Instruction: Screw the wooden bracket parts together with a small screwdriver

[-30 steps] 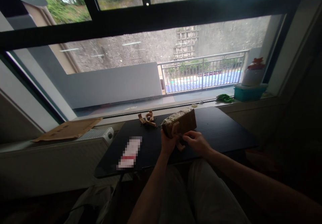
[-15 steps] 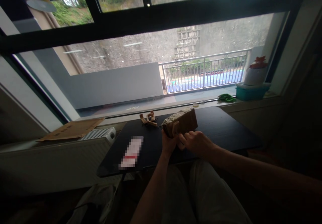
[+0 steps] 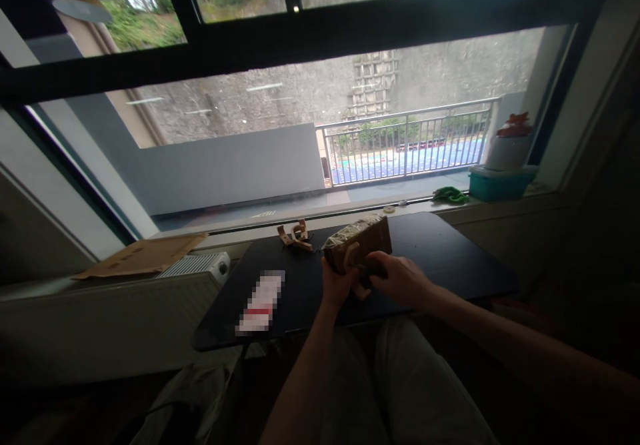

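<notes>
Wooden curved piece [image 3: 351,256] lies just left of the curled right hand [image 3: 400,276], contents unclear, the left hand [image 3: 336,286] gripping it beside the brown block [image 3: 377,237] near the counter's [image 3: 445,248] front edge.

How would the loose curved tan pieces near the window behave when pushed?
The curved tan pieces seem stiff, holding their bent shapes. They look thin, so probably light. Upturned ends rise above the black tabletop, so they may tip.

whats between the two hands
In the head view, a curved wooden piece shows between the left hand and right hand, in front of the brown box.
</notes>
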`<state>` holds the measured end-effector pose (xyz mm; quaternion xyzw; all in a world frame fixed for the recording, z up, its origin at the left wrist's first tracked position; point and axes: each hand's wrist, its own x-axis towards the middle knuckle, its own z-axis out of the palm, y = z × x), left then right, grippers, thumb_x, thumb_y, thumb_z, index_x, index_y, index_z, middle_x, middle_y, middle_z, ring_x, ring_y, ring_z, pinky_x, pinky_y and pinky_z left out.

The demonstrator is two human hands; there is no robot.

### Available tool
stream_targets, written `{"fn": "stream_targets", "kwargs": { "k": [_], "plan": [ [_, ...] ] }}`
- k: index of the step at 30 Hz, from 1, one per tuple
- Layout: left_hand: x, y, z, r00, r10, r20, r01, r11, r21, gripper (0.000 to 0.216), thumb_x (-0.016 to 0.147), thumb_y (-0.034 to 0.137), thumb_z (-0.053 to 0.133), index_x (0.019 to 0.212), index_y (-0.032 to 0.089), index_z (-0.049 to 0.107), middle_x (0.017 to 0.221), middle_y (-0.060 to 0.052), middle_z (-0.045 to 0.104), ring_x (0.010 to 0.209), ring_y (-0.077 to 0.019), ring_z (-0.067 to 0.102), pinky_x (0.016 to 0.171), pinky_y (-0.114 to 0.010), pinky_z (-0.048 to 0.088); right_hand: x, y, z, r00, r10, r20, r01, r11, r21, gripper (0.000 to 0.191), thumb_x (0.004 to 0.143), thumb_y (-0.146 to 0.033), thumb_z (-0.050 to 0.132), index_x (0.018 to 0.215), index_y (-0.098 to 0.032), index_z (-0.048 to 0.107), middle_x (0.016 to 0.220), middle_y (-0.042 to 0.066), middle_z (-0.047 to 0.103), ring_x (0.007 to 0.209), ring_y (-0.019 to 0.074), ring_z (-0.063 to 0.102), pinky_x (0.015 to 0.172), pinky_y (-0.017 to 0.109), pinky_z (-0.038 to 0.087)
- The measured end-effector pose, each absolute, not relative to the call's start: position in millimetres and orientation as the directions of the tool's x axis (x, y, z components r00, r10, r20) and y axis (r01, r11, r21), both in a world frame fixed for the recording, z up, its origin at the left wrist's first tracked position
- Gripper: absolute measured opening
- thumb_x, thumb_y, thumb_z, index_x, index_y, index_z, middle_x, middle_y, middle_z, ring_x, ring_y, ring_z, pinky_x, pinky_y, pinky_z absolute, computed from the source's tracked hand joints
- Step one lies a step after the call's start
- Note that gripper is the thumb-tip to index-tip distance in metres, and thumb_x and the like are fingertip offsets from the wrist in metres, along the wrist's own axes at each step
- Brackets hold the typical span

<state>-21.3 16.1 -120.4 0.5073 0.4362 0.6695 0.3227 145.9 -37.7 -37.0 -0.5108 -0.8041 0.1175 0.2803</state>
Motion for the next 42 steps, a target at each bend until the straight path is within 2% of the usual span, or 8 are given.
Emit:
{"fn": "stream_targets", "kwargs": {
  "k": [4,9,17,22,28,33,37,42],
  "plan": [
    [-20.8,14.5,-118.4,-0.292,0.874,0.388,0.012,-0.402,0.916,0.057,0.051,0.021,0.076,0.098,0.019,0.045,0.090,-0.001,0.061,0.082,-0.0190,0.062,0.071,-0.031,0.050,140.7,-46.5,-29.5,-0.442,0.831,0.337,0.738,0.551,-0.389,0.027,0.079,-0.013,0.049,0.101,-0.018,0.065,0.088,0.011,0.066,0.085,0.0238,0.059,0.076,0.034,0.039],
    [-20.6,13.1,-115.2,-0.290,0.878,0.380,0.006,-0.395,0.918,0.054,0.052,0.023,0.076,0.097,0.019,0.045,0.087,0.001,0.061,0.079,-0.0181,0.062,0.069,-0.030,0.050,133.3,-47.0,-44.6,-0.395,0.849,0.351,0.735,0.521,-0.434,0.030,0.082,-0.018,0.049,0.108,-0.017,0.063,0.093,0.012,0.067,0.088,0.0230,0.060,0.079,0.033,0.040],
    [-18.8,12.3,-114.0,-0.295,0.875,0.383,-0.007,-0.403,0.915,0.055,0.053,0.023,0.077,0.096,0.019,0.045,0.086,0.001,0.062,0.078,-0.0187,0.063,0.067,-0.032,0.051,126.3,-37.7,-61.6,-0.214,0.928,0.304,0.726,0.359,-0.586,0.042,0.090,-0.032,0.032,0.105,-0.010,0.064,0.079,0.006,0.069,0.065,0.0155,0.062,0.055,0.024,0.044],
    [-19.4,11.7,-112.7,-0.309,0.868,0.388,-0.006,-0.410,0.912,0.055,0.051,0.020,0.077,0.096,0.019,0.046,0.087,0.000,0.063,0.080,-0.0196,0.063,0.069,-0.032,0.052,138.7,-43.5,-38.1,-0.333,0.889,0.314,0.780,0.447,-0.437,0.040,0.077,-0.026,0.056,0.117,-0.018,0.058,0.089,0.008,0.068,0.082,0.0217,0.062,0.069,0.030,0.043],
    [-20.5,12.9,-113.3,-0.321,0.866,0.383,0.001,-0.404,0.915,0.053,0.052,0.021,0.076,0.094,0.019,0.045,0.085,0.001,0.062,0.078,-0.0183,0.062,0.069,-0.031,0.051,132.2,-50.8,-30.6,-0.481,0.822,0.305,0.771,0.562,-0.299,0.030,0.083,-0.013,0.045,0.106,-0.019,0.063,0.091,0.013,0.066,0.089,0.0241,0.060,0.078,0.034,0.040],
    [-21.1,12.6,-112.4,-0.288,0.877,0.385,-0.004,-0.403,0.915,0.052,0.050,0.022,0.076,0.092,0.019,0.045,0.083,0.002,0.061,0.075,-0.0172,0.062,0.066,-0.029,0.051,127.3,-44.5,-49.2,-0.346,0.873,0.345,0.783,0.471,-0.407,0.032,0.087,-0.025,0.043,0.114,-0.019,0.059,0.096,0.008,0.067,0.087,0.0195,0.061,0.075,0.028,0.042],
    [-21.3,11.6,-111.3,-0.269,0.881,0.389,-0.011,-0.406,0.914,0.053,0.051,0.022,0.076,0.093,0.019,0.045,0.085,0.001,0.061,0.077,-0.0176,0.062,0.068,-0.030,0.051,124.7,-37.0,-60.0,-0.218,0.917,0.333,0.769,0.372,-0.520,0.039,0.092,-0.029,0.032,0.106,-0.011,0.063,0.083,0.007,0.069,0.067,0.0136,0.062,0.056,0.022,0.043],
    [-20.0,12.0,-112.3,-0.275,0.875,0.397,-0.002,-0.414,0.910,0.059,0.052,0.022,0.078,0.101,0.019,0.046,0.092,-0.002,0.062,0.084,-0.0199,0.063,0.071,-0.032,0.052,138.2,-36.1,-47.5,-0.266,0.908,0.324,0.763,0.404,-0.505,0.033,0.083,-0.035,0.048,0.103,-0.015,0.064,0.081,0.005,0.069,0.067,0.0158,0.062,0.058,0.024,0.043]
  ]
}}
